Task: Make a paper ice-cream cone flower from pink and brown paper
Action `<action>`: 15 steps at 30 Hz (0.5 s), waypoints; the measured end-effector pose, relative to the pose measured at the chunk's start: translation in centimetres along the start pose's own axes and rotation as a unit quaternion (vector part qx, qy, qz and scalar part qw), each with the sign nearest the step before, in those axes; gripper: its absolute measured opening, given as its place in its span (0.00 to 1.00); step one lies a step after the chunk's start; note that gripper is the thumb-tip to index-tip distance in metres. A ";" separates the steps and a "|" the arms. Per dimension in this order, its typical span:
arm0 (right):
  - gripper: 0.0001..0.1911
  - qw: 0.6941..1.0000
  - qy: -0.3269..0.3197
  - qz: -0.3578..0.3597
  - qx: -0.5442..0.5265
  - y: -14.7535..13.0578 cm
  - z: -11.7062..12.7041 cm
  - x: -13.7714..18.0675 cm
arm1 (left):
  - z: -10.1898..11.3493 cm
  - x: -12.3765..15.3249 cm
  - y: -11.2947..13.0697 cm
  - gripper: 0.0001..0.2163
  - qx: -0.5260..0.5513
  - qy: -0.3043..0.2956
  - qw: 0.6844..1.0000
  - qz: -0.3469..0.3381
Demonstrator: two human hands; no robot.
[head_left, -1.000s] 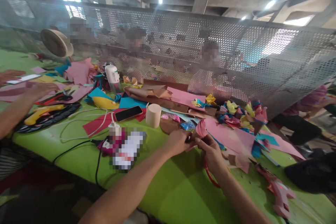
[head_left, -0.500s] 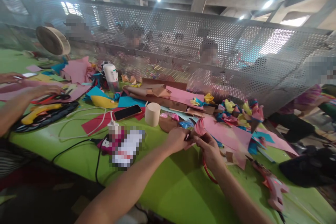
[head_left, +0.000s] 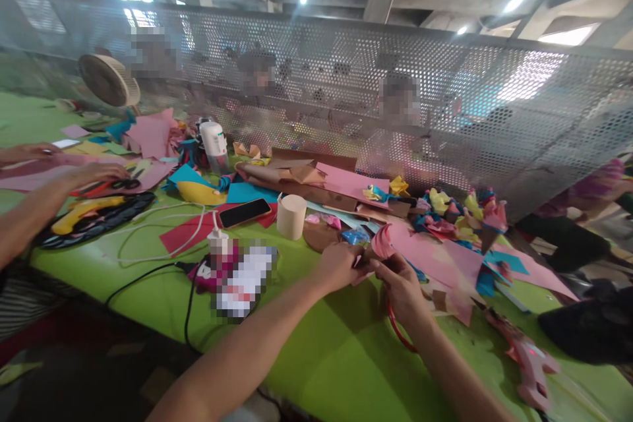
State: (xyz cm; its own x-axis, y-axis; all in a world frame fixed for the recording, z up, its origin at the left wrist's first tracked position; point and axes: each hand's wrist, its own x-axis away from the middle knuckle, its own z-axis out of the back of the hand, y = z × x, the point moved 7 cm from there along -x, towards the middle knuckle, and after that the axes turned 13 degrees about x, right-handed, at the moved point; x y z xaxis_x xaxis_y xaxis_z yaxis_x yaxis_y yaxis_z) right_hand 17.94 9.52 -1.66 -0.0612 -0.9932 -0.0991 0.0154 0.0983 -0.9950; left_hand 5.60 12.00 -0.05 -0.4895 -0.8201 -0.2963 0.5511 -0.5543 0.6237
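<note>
Between my two hands is a small paper cone (head_left: 381,243) with a pink layered top and a brown lower part. My left hand (head_left: 341,265) is closed at its brown side, with fingertips bent in and partly hidden. The fingers and thumb of my right hand (head_left: 398,278) pinch it from the other side. A red loop (head_left: 397,328) shows at my right wrist; I cannot tell what it is. Just beyond my hands are a blue crumpled wrapper (head_left: 356,235) and a cream paper roll (head_left: 291,217) standing upright. Pink paper sheets (head_left: 452,262) lie to the right.
A pink glue gun (head_left: 531,362) lies at the right, near a dark bag (head_left: 588,323). A phone (head_left: 248,213), white cables and a power plug (head_left: 217,241) are at the left. Another person's hand (head_left: 101,175) is by scissors (head_left: 126,184). A perforated metal screen (head_left: 316,79) stands behind.
The whole view has shifted slightly, so things appear a little further right. Both hands keep their hold on the paper cone, with hardly any movement.
</note>
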 end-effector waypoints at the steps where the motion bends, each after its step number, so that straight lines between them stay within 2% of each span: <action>1: 0.16 1.000 -0.003 -0.001 0.001 0.1 0.0 0.0 | 0.0 0.0 0.0 0.14 0.001 0.001 1.000 -0.002; 11: 0.14 1.000 0.004 -0.001 -0.003 0.8 0.5 -0.3 | 0.2 0.1 0.2 0.13 0.017 0.000 1.000 0.010; 15: 0.14 1.000 0.009 -0.002 -0.020 0.3 0.3 -0.2 | 0.6 0.1 0.5 0.14 0.031 0.006 0.999 0.014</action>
State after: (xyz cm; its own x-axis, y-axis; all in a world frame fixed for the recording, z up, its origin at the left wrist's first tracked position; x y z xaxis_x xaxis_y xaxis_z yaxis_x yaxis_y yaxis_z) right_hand 18.23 9.75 -1.89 -0.0784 -0.9924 -0.0949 -0.0244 0.0971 -0.9950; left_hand 5.42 11.78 0.67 -0.4658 -0.8373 -0.2863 0.5218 -0.5211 0.6754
